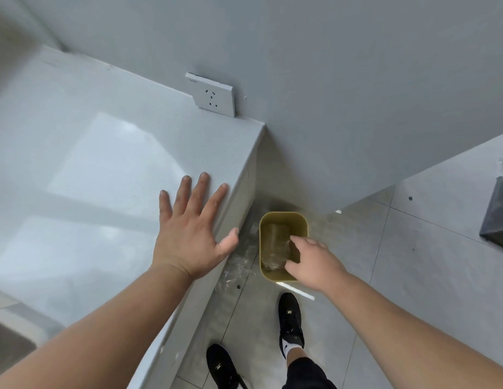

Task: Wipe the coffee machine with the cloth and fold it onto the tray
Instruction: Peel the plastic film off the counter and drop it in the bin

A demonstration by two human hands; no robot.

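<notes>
Fingers of the left hand (188, 228) are spread wide and straight, palm down, flat on the white countertop (84, 153) near its right-hand edge; the thumb reaches the edge itself. Nothing is held in this hand.

Right hand (315, 262) hangs lower, over the near rim of a small mustard-yellow waste bin (265, 265) standing on the grey tiled floor (385, 290). Its fingers point down toward the bin opening, loosely bent. Whether they touch or pinch anything cannot be told: the fingertips overlap the bin's contents in view. Inside the bin lies a crumpled clear plastic wrapper (275, 248), with a brownish tint from the bin walls.

Cloth, coffee machine and tray: none can be identified in this view, so their position cannot be given.

Other observations:
- Bin stands in the gap between the counter's side panel and the grey wall (329, 80), close to the wall corner.
- A white wall socket (214, 96) is mounted just above the counter's back edge.
- Scraps of clear plastic (233, 273) lie on the floor beside the counter base, left of the bin.
- A white strip (296, 290) lies on the floor just in front of the bin.
- Two black shoes (291, 318) stand on the tiles below the bin; the right one shows a white sock.
- A dark grey object (497, 217) sits at the right frame edge, partly cut off.
</notes>
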